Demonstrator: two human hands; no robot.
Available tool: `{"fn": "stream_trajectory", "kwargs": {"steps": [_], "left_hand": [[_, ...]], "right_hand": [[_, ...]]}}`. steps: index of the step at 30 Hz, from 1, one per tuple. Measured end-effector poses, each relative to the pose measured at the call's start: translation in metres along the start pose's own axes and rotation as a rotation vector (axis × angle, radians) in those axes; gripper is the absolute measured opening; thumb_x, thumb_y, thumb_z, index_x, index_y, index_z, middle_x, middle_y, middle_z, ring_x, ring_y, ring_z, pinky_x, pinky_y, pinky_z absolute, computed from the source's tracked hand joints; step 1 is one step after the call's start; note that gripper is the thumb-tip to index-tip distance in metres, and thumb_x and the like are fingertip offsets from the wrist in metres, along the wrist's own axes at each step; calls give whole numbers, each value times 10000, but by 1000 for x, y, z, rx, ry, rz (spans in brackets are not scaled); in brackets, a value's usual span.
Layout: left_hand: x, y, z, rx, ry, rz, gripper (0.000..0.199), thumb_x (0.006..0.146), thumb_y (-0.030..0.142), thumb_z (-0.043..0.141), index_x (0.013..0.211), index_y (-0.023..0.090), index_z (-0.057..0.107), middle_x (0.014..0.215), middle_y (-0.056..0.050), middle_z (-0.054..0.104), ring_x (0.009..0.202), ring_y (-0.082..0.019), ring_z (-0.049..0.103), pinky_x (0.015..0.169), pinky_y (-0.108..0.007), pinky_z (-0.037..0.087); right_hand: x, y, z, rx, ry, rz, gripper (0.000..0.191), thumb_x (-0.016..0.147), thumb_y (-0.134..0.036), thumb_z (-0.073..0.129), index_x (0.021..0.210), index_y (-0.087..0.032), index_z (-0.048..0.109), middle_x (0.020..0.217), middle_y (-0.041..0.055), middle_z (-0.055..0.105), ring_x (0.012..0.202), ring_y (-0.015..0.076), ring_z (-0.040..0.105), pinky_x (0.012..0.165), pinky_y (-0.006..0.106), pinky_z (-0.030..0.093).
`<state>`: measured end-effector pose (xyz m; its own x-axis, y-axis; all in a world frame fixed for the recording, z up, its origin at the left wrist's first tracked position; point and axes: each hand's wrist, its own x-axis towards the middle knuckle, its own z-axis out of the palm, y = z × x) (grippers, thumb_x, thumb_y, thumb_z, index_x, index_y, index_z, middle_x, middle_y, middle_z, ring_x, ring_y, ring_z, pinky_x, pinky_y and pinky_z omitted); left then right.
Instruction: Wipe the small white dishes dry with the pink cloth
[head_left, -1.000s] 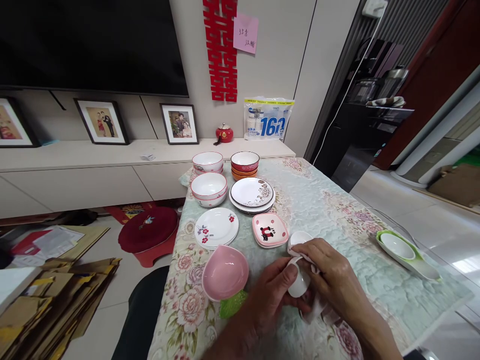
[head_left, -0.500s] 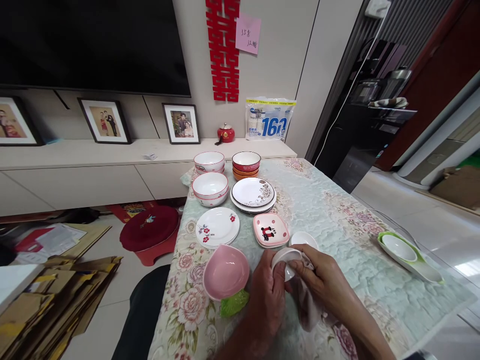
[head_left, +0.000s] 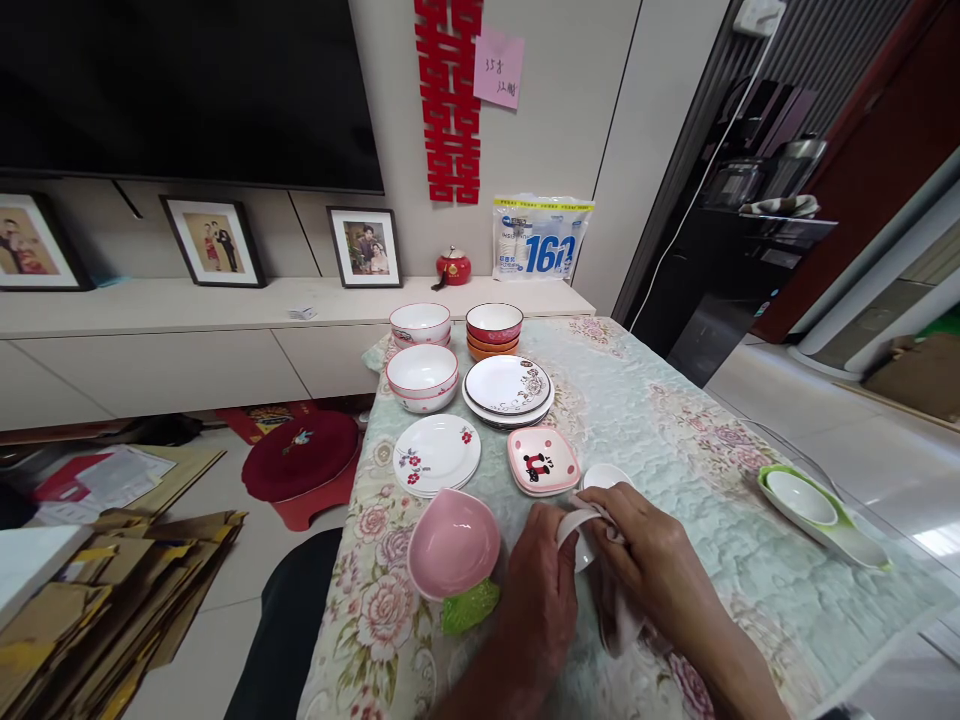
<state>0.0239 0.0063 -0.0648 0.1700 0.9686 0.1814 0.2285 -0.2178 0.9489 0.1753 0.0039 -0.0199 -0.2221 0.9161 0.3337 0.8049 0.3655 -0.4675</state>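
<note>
Between my hands is a small white dish [head_left: 585, 552], tilted and mostly covered by fingers and cloth. My left hand [head_left: 541, 580] is closed on its left side. My right hand [head_left: 645, 545] presses a pale cloth [head_left: 621, 612] against the rim, and the cloth's loose end hangs below. Just behind my fingers lies another small white dish [head_left: 606, 476] on the table. A pink peach-shaped bowl [head_left: 454, 545] with a green leaf [head_left: 471, 606] sits left of my left hand. Square pink cat plates [head_left: 543, 460] are stacked beyond my hands.
Flowered plates [head_left: 437, 452], brown-patterned plates [head_left: 508, 385], white bowls [head_left: 422, 372] and red and orange bowls [head_left: 493, 325] stand stacked toward the back of the cloth-covered table [head_left: 637, 400]. A green-edged spoon-shaped dish [head_left: 814, 505] lies at right. A red stool [head_left: 300, 460] stands left of the table.
My hands have turned the small dish so less of its inside shows, and the cloth now wraps over its rim. The stacked dishes have not moved.
</note>
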Motion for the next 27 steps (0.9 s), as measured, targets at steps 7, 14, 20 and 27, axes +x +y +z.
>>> {"fn": "stream_trajectory", "kwargs": {"steps": [7,14,20,27], "left_hand": [[2,3,-2,-89,52,-43,258,1024,364,377,928,217,565,892,-53,603,832,-225,592,761,-376,483],[1,-1,-1,122,-68,3,233,996,335,380,893,209,547,868,-85,624,804,-251,587,723,-399,448],[1,2,1,23,22,-52,275,1008,374,360,848,223,525,854,-76,614,810,-250,586,757,-408,468],[3,4,-2,-181,4,-111,265,1018,388,371,969,213,564,925,-60,630,743,-195,598,667,-334,511]], "right_hand": [[5,-3,0,172,-136,153,236,1012,-329,463,949,-211,658,841,28,702,807,197,684,732,285,537],[-6,5,0,-143,-92,8,375,942,-139,372,1184,-194,654,944,92,661,767,238,670,645,346,513],[3,-1,1,113,-99,121,263,1014,-299,426,1120,-205,648,995,79,717,897,230,690,774,341,530],[5,-5,0,144,-124,154,242,1009,-298,427,1003,-205,651,896,53,718,824,216,690,735,314,530]]}}
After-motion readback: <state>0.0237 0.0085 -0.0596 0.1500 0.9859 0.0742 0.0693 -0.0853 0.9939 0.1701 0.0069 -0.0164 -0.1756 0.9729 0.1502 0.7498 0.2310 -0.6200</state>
